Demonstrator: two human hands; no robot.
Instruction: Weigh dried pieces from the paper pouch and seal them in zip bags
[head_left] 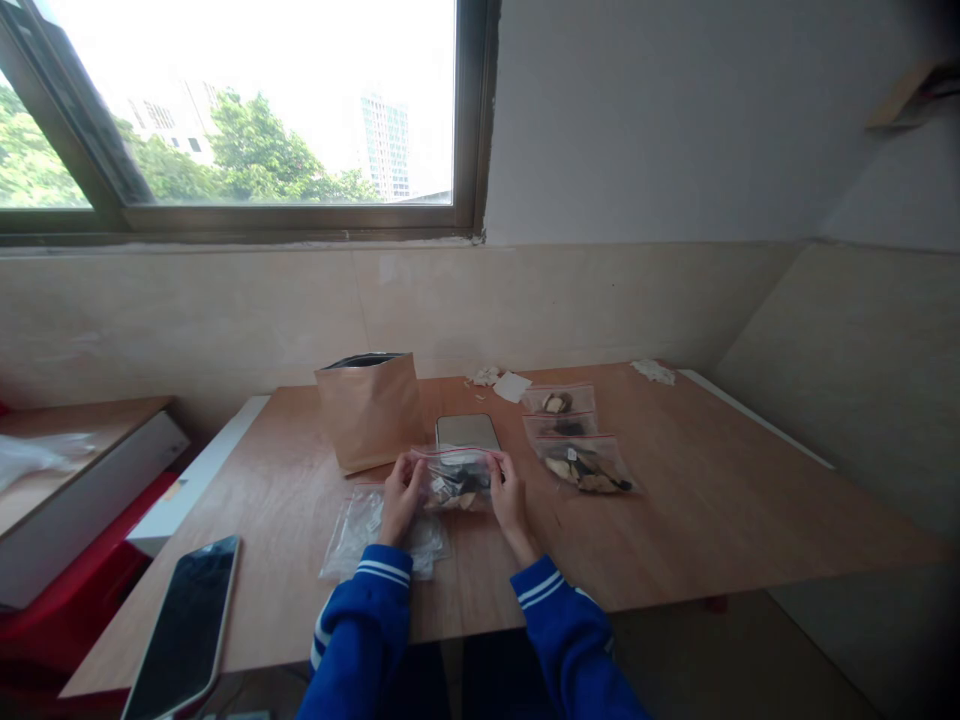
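Observation:
My left hand (pixel 402 492) and my right hand (pixel 508 490) pinch the two upper corners of a clear zip bag (pixel 459 484) with a red seal line. Dark and tan dried pieces and a small white label show inside it. Under my left hand and forearm lies a stack of clear zip bags (pixel 349 530), apparently flat. Just behind the held bag is a flat, pale-topped device like a small scale (pixel 466 432), partly covered by the bag. An open brown paper pouch (pixel 373 415) stands upright beyond my left hand.
Several filled zip bags lie to the right, the nearest filled bag (pixel 587 465) holding tan and dark pieces. White scraps (pixel 512 387) and crumpled paper (pixel 652 372) lie at the back. A phone (pixel 184 625) rests at the table's left edge. Behind the table (pixel 712 500) is a wall.

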